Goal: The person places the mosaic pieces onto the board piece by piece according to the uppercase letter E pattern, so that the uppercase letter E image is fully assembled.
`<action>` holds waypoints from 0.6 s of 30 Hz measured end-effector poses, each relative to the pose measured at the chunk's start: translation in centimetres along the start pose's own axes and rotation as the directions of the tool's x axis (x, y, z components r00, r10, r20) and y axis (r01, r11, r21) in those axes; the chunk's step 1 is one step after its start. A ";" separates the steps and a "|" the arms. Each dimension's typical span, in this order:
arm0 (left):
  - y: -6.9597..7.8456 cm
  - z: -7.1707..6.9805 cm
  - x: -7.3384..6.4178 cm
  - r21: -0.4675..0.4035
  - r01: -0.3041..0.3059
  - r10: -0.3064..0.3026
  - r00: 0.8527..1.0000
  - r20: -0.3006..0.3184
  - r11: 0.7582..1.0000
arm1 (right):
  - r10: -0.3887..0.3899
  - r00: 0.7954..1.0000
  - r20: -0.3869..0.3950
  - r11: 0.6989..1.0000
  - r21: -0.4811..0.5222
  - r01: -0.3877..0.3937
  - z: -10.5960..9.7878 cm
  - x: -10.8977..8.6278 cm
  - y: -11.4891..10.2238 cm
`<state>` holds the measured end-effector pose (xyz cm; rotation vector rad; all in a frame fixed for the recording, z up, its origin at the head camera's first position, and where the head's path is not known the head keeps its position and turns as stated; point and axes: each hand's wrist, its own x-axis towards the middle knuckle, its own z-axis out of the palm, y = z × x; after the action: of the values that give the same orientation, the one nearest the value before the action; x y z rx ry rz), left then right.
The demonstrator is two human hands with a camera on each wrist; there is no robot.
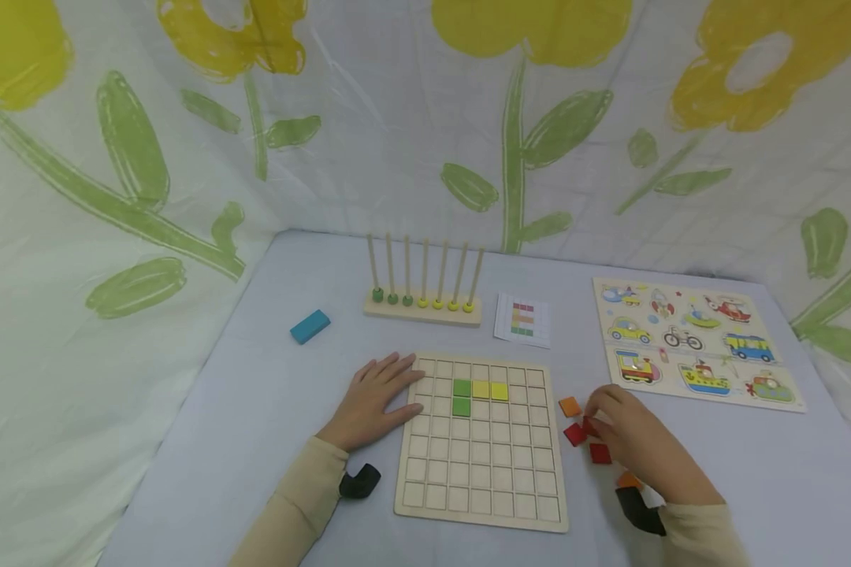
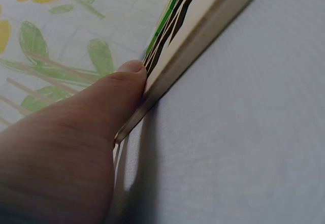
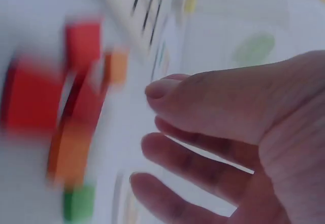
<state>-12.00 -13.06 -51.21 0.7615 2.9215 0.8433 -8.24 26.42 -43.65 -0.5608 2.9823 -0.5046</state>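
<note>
A wooden grid board (image 1: 482, 521) lies on the table, with two green tiles (image 1: 461, 406) and two yellow tiles (image 1: 499, 391) in its upper cells. My left hand (image 1: 377, 402) rests at the board's left side, fingers spread. In the left wrist view its thumb (image 2: 119, 89) touches the board's edge. To the right of the board, my right hand (image 1: 627, 433) hovers by loose red tiles (image 1: 600, 453) and orange tiles (image 1: 570, 406). The right wrist view shows its fingers (image 3: 188, 168) loosely bent and apart, holding nothing visible. A green tile (image 3: 78, 203) appears blurred there.
Behind the board stands a peg rack (image 1: 421, 311) with green and yellow beads. A pattern card (image 1: 523, 320) lies to its right, and a picture puzzle (image 1: 698, 342) at the far right. At the left is a blue block (image 1: 310, 326). A flowered cloth (image 1: 397, 157) hangs behind.
</note>
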 end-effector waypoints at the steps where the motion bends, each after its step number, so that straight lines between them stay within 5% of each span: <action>1: 0.0 0.0 0.0 0.002 -0.002 0.002 1.000 0.000 1.000 | 0.055 0.998 0.024 0.998 0.004 -0.055 -0.2 -0.5 0.7; 4: 0.0 -0.1 0.0 0.008 -0.004 0.004 1.000 -0.003 1.000 | 0.152 0.986 0.062 0.988 0.000 -0.152 -0.6 -1.6 2.6; 18: 0.1 0.1 0.0 0.013 0.002 -0.002 1.000 -0.003 1.000 | 0.192 0.981 0.033 0.981 0.023 -0.193 0.4 -2.9 5.2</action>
<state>-12.00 -12.98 -51.22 0.7591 2.9328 0.8276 -7.27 31.93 -45.76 -0.2701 2.9546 -0.5118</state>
